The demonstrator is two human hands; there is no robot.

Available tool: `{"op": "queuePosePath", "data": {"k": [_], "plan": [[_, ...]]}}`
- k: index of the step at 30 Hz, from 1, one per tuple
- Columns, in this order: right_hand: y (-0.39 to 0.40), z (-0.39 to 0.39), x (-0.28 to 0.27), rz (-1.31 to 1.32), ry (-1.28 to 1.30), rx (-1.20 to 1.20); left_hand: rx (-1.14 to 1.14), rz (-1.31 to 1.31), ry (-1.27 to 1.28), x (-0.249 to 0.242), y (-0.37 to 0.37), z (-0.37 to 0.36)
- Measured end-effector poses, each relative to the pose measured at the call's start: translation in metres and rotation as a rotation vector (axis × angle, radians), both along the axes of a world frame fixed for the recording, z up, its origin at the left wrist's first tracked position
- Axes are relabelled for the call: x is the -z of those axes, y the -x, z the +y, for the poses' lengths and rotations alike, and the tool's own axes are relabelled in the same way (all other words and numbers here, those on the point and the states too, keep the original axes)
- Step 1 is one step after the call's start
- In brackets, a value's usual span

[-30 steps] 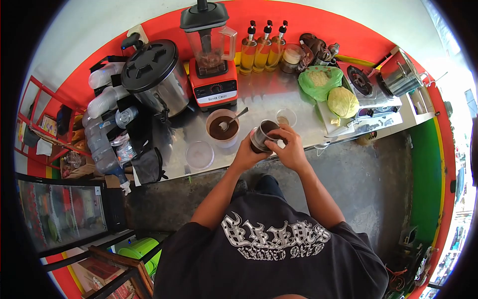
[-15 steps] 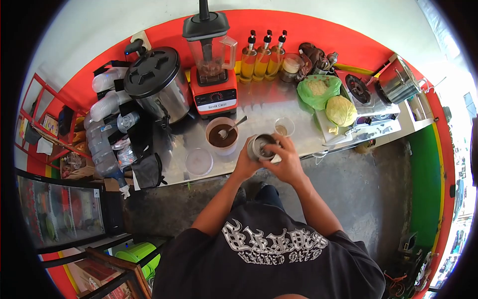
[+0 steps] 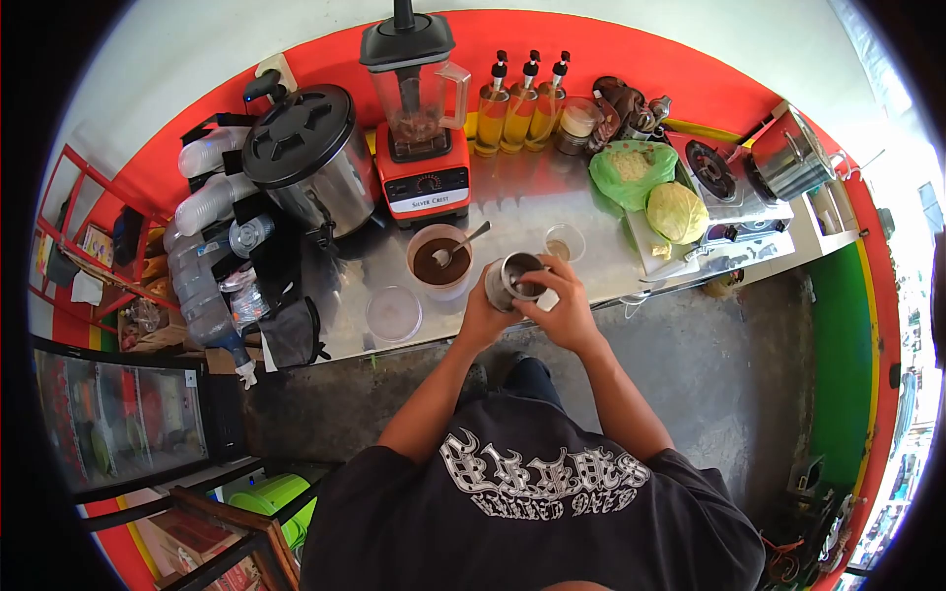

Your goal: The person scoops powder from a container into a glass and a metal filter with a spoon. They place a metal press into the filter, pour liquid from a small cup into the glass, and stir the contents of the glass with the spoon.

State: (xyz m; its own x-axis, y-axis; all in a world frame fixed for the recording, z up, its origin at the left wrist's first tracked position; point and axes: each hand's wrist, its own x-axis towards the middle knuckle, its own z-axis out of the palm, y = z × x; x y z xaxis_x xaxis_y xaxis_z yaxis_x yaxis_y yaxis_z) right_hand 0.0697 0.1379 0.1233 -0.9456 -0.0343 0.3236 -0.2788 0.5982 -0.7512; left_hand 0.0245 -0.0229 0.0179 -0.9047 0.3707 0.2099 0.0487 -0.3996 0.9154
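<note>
Over the counter's front edge, my left hand [image 3: 480,313] is wrapped around a small metal cup [image 3: 508,288]. The cup's mouth is turned up toward the camera, with a dark inside. My right hand [image 3: 566,313] grips the cup's right side at the rim, its fingers bent over the opening and the thumb lower down. Behind the right hand stands a clear plastic cup [image 3: 565,240]. To the left of the hands is a tub of dark brown contents [image 3: 427,273] with a spoon [image 3: 463,243] resting in it. A clear round lid [image 3: 394,313] lies near the front edge.
A red blender [image 3: 424,182] and a large steel pot with black lid [image 3: 305,148] stand behind. Several pump bottles [image 3: 518,118] line the wall. At right are a green bag [image 3: 631,167], a cabbage [image 3: 677,214] and a stove [image 3: 724,187] with a pot [image 3: 793,163].
The metal cup has tipped so more of its dark inside shows. My right fingers have shifted from inside its mouth toward the right rim. The camera view has moved slightly.
</note>
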Motion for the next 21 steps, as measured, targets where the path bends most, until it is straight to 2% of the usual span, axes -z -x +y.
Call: {"op": "queuePosePath", "data": {"k": [2, 5, 7, 10, 14, 16, 19, 21], "plan": [[0.001, 0.001, 0.002, -0.062, 0.077, 0.035, 0.006, -0.054, 0.080, 0.000, 0.003, -0.002], [0.002, -0.001, 0.003, 0.088, -0.051, -0.017, -0.024, -0.005, 0.049, -0.006, 0.002, -0.001], [0.007, 0.002, 0.006, -0.074, 0.211, -0.047, 0.000, -0.021, 0.073, -0.003, 0.005, -0.005], [0.003, -0.007, -0.004, -0.082, 0.068, -0.009, 0.011, -0.037, 0.049, 0.001, 0.005, -0.004], [0.008, -0.006, -0.007, -0.063, 0.051, -0.016, -0.006, -0.036, 0.027, 0.001, 0.009, -0.004], [0.007, -0.011, -0.010, 0.044, -0.015, -0.071, -0.009, -0.015, 0.003, -0.001, 0.006, -0.008], [0.012, -0.001, -0.015, 0.027, 0.005, -0.108, 0.006, -0.016, 0.009, -0.003, 0.007, -0.012], [0.011, -0.008, -0.011, -0.062, 0.061, -0.034, 0.018, -0.038, 0.042, -0.001, 0.006, -0.014]]}}
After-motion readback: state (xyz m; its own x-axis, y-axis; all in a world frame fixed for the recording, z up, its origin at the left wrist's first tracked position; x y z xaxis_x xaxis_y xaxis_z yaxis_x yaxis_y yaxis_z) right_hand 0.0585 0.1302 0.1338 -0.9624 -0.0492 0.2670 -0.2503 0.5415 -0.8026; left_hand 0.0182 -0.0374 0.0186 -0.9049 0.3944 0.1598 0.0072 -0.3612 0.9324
